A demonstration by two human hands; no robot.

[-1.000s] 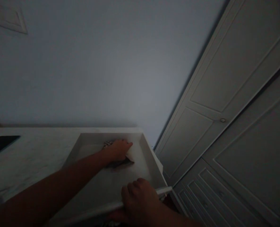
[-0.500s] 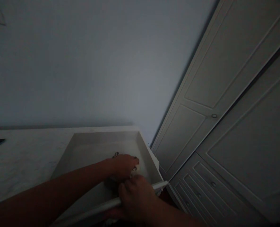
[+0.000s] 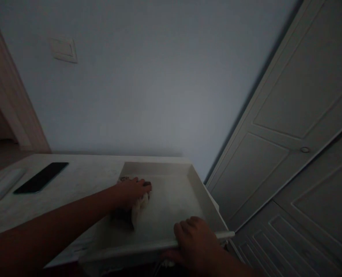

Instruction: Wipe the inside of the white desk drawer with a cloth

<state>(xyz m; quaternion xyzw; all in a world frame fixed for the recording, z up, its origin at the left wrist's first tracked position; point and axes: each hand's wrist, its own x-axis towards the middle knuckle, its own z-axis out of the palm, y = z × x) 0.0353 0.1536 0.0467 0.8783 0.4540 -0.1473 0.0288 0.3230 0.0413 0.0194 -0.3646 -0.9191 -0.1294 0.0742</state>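
White drawer (image 3: 173, 204): I've right hand (image 3: 195, 240) gripping front rim (image 3: 147, 246), presumably to steady it; left hand (image 3: 132, 191) clasping cloth (image 3: 140, 207) inside.

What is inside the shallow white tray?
Inside the tray, a bunched cloth lies under the left hand; pale floor shows to the right. The hand hides much of the cloth; what lies beneath the cloth cannot be seen.

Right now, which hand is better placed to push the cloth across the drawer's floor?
Probably the left hand: it lies on the cloth inside the drawer. The right hand is curled over the drawer's near edge, away from the cloth.
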